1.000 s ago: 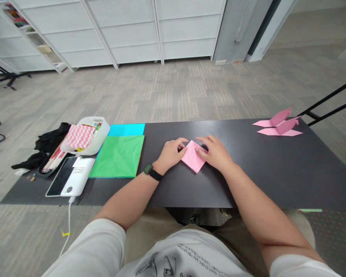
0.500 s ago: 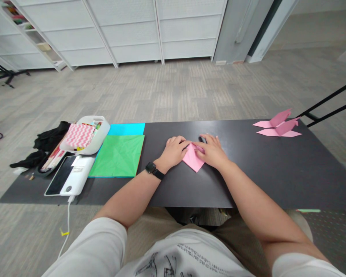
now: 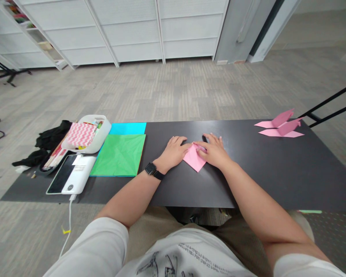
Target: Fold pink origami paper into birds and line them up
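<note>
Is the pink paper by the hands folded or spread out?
Folded: the pink paper shows a turned-over edge by the right hand.

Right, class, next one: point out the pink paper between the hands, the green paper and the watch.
Pink paper (image 3: 195, 161): head view, on the uncovered part of its top.
Green paper (image 3: 118, 155): head view, on the middle of its top face.
Watch (image 3: 150, 168): head view, on its dark screen.
</note>
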`<state>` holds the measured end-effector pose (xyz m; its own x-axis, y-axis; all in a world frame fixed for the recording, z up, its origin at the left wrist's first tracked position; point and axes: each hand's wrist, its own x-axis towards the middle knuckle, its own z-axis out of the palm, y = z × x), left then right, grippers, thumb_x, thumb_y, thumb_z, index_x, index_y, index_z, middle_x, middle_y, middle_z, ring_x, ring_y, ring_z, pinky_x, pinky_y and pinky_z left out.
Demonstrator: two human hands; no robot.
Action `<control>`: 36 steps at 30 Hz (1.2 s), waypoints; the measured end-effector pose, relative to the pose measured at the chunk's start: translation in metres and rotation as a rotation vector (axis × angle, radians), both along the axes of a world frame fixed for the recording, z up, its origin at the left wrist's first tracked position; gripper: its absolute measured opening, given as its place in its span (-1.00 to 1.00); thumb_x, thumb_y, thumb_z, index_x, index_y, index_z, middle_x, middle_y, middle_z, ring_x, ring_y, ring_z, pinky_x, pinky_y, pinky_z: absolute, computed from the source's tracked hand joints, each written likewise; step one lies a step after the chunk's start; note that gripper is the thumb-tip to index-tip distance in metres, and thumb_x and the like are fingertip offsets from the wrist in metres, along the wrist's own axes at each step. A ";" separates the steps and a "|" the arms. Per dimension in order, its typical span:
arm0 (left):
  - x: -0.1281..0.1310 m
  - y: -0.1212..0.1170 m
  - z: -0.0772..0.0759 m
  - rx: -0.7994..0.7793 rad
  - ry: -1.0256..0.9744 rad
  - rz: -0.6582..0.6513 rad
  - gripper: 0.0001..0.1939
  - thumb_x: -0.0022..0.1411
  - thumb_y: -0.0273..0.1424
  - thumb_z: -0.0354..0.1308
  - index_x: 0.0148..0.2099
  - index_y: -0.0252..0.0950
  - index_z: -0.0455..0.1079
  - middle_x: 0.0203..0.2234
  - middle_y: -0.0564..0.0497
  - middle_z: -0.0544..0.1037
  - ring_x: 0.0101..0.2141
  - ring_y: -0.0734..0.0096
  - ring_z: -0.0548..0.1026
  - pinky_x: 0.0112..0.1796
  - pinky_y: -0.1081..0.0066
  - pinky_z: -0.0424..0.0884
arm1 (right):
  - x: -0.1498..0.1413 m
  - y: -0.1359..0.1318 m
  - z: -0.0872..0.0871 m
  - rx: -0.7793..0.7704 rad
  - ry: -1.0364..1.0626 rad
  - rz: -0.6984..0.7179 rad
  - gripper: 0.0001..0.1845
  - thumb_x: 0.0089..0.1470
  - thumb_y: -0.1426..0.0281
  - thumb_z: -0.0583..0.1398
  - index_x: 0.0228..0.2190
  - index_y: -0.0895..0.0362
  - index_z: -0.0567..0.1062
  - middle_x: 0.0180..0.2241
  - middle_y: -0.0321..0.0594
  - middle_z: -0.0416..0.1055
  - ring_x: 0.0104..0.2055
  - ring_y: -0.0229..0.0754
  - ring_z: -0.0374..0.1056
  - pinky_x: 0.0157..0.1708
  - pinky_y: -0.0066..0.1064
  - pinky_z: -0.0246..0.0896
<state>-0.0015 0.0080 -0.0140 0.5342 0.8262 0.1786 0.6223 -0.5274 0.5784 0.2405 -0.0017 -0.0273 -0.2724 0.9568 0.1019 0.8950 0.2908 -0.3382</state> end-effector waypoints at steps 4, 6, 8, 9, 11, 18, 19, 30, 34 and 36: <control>-0.009 0.001 0.003 -0.058 -0.046 -0.010 -0.69 0.42 -0.45 0.20 0.11 -0.10 0.64 0.32 -0.15 0.41 0.39 -0.07 0.22 0.47 -0.20 -0.13 | 0.000 0.000 0.000 0.008 0.003 -0.002 -0.54 0.32 0.20 0.24 0.20 -0.23 0.61 0.42 -0.10 0.25 0.52 0.43 -0.01 0.42 0.55 -0.22; -0.016 0.001 0.004 -0.088 -0.061 -0.021 -0.69 0.40 -0.47 0.23 0.09 -0.07 0.65 0.34 -0.11 0.41 0.42 -0.07 0.19 0.48 -0.22 -0.19 | 0.001 0.000 -0.001 0.011 0.002 -0.001 -0.54 0.32 0.20 0.24 0.20 -0.23 0.61 0.41 -0.10 0.25 0.52 0.43 -0.01 0.42 0.57 -0.21; -0.022 0.002 0.006 -0.100 -0.050 -0.043 -0.69 0.38 -0.48 0.26 0.07 -0.05 0.66 0.34 -0.09 0.42 0.44 -0.08 0.19 0.48 -0.23 -0.20 | 0.001 0.000 -0.002 0.009 -0.003 -0.001 -0.54 0.32 0.20 0.24 0.20 -0.23 0.61 0.41 -0.10 0.26 0.52 0.44 0.00 0.41 0.57 -0.20; -0.026 0.003 0.007 -0.097 -0.034 -0.056 -0.69 0.37 -0.48 0.27 0.06 -0.04 0.67 0.35 -0.09 0.42 0.44 -0.09 0.19 0.48 -0.24 -0.18 | 0.002 0.000 -0.002 0.008 -0.005 0.000 -0.54 0.32 0.20 0.24 0.21 -0.23 0.61 0.41 -0.09 0.26 0.51 0.44 0.00 0.41 0.57 -0.19; -0.031 0.004 0.010 -0.078 0.022 -0.081 -0.71 0.36 -0.48 0.30 0.04 -0.03 0.69 0.37 -0.09 0.41 0.45 -0.13 0.19 0.47 -0.26 -0.14 | 0.002 0.000 -0.002 0.002 -0.008 0.001 -0.54 0.32 0.20 0.24 0.21 -0.23 0.60 0.41 -0.08 0.26 0.51 0.45 0.00 0.41 0.58 -0.19; -0.048 0.010 0.026 -0.031 0.299 -0.178 -0.75 0.40 -0.33 0.34 0.05 0.11 0.69 0.46 0.08 0.34 0.47 -0.18 0.18 0.42 -0.39 -0.04 | 0.002 0.000 0.000 -0.037 -0.025 -0.004 -0.52 0.34 0.18 0.21 0.24 -0.23 0.58 0.45 -0.11 0.21 0.54 0.43 -0.05 0.43 0.54 -0.25; -0.051 0.011 0.028 -0.038 0.315 -0.192 -0.76 0.38 -0.30 0.37 0.04 0.12 0.70 0.46 0.11 0.34 0.47 -0.17 0.19 0.42 -0.38 -0.02 | 0.002 0.000 0.000 -0.041 -0.026 -0.004 -0.53 0.35 0.18 0.21 0.24 -0.23 0.58 0.45 -0.11 0.21 0.54 0.42 -0.05 0.43 0.54 -0.26; -0.026 0.015 0.014 0.123 -0.111 -0.109 -0.68 0.46 -0.29 0.26 0.20 -0.19 0.55 0.20 -0.10 0.62 0.27 0.13 0.49 0.36 -0.02 0.32 | 0.002 0.001 -0.002 0.011 -0.021 0.003 -0.56 0.33 0.18 0.25 0.20 -0.21 0.62 0.43 -0.10 0.22 0.53 0.42 -0.03 0.43 0.54 -0.23; -0.005 0.016 0.000 0.079 -0.023 -0.170 -0.46 0.44 -0.26 0.28 0.39 -0.19 0.36 0.38 -0.14 0.45 0.44 0.05 0.29 0.47 -0.11 0.10 | 0.003 0.002 -0.003 0.034 -0.008 -0.001 -0.58 0.31 0.18 0.29 0.17 -0.23 0.64 0.43 -0.13 0.23 0.52 0.41 0.00 0.43 0.55 -0.21; -0.001 0.017 -0.005 0.059 0.034 -0.192 -0.37 0.42 -0.24 0.31 0.44 -0.21 0.29 0.41 -0.18 0.40 0.48 0.02 0.23 0.48 -0.12 0.04 | 0.003 0.002 -0.003 0.041 0.001 0.000 -0.59 0.30 0.19 0.30 0.16 -0.24 0.64 0.42 -0.14 0.24 0.51 0.40 0.01 0.42 0.55 -0.20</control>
<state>-0.0028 0.0250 -0.0191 0.6874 0.6974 0.2029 0.5257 -0.6705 0.5235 0.2432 0.0002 -0.0302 -0.2719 0.9519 0.1417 0.8947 0.3042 -0.3271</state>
